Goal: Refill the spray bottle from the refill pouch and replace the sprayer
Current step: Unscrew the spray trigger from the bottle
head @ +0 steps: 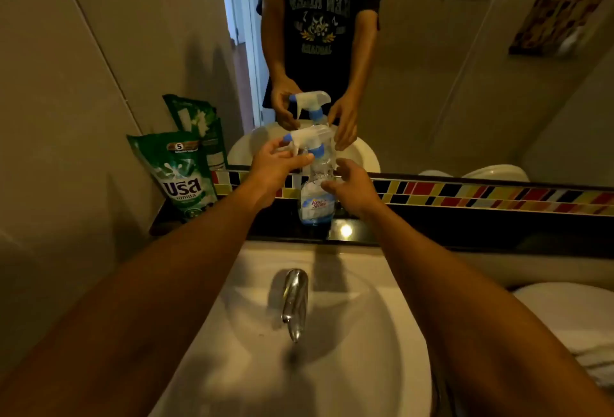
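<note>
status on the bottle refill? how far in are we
Done: nothing visible. The spray bottle stands nearly empty on the ledge, sprayer on. In hand: left hand at the sprayer, right hand by the bottle. Left: remove sprayer, pour from green refill pouch, refit.

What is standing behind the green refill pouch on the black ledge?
Behind the green refill pouch is the mirror, showing the pouch's own reflection. The pouch covers the ledge and tile strip directly behind it, so anything there cannot be seen.
</note>
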Available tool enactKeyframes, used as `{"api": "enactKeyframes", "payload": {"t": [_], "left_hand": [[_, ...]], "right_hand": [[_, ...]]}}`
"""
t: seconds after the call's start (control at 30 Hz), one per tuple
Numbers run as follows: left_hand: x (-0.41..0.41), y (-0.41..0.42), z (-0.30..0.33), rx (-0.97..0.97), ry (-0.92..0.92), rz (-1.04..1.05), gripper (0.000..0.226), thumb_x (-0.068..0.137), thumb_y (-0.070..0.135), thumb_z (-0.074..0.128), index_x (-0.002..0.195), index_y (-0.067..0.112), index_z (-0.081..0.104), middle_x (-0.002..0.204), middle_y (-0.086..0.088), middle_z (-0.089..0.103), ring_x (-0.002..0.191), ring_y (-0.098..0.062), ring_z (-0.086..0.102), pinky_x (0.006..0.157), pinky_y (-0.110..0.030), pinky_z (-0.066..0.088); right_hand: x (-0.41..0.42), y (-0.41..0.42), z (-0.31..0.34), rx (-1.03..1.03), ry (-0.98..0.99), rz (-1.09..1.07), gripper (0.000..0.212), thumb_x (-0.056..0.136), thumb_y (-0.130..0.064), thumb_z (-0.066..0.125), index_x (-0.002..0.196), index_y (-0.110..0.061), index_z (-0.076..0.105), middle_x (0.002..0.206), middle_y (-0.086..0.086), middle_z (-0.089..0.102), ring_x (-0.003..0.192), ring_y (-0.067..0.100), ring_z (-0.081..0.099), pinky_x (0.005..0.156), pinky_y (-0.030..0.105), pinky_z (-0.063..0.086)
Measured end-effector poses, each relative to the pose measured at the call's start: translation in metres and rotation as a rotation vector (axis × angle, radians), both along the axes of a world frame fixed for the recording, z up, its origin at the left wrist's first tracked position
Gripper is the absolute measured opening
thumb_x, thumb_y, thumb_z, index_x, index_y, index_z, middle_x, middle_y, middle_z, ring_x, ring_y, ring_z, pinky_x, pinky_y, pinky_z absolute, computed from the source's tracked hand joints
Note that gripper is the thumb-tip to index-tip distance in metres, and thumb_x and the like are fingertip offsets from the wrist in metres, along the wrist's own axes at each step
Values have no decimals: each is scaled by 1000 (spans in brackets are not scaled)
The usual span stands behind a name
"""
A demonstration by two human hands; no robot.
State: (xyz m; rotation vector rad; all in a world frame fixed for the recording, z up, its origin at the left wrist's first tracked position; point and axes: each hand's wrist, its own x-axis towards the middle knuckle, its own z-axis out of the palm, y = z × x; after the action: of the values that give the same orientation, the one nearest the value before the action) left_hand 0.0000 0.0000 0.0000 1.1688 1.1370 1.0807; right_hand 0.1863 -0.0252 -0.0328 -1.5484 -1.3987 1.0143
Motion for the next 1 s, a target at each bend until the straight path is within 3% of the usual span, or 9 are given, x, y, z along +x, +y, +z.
{"api": "enactKeyframes", "payload": {"t": [0.1,0.2,0.47,0.73,1.0], "left_hand": [[6,12,-4,-5,-69,3,62,75,13,86,131,14,58,118,-5,74,107,-22,72,95,-48,57],[10,20,-8,4,-99,-12,56,80,11,82,131,11,59,120,-8,73,108,-24,72,95,-50,57],[19,27,-7,31,-93,-40,53,84,25,79,132,17,59,124,-4,71,117,-23,67,98,-42,54],[25,26,50,141,-102,16,20,89,20,74,105,24,63,118,-6,71,100,-17,69,64,-21,51],[17,34,103,183,-200,68,19,93,22,70,110,22,61,102,-2,69,92,-16,65,79,-34,51]], "right_hand": [[1,12,-3,36,15,58,57,90,-12,79,142,-15,56,139,5,65,125,22,62,105,47,55],[-1,19,-6,27,51,76,49,91,-11,78,136,-13,60,130,5,69,119,22,66,103,47,55],[2,23,-10,45,48,111,44,90,-11,78,131,-16,62,124,3,72,116,21,68,103,50,55],[17,11,7,53,-3,97,47,88,-12,80,132,-16,64,120,2,73,112,19,69,104,48,55],[42,0,21,48,-80,34,48,85,-16,84,129,-15,66,121,4,73,113,23,70,102,51,56]]}}
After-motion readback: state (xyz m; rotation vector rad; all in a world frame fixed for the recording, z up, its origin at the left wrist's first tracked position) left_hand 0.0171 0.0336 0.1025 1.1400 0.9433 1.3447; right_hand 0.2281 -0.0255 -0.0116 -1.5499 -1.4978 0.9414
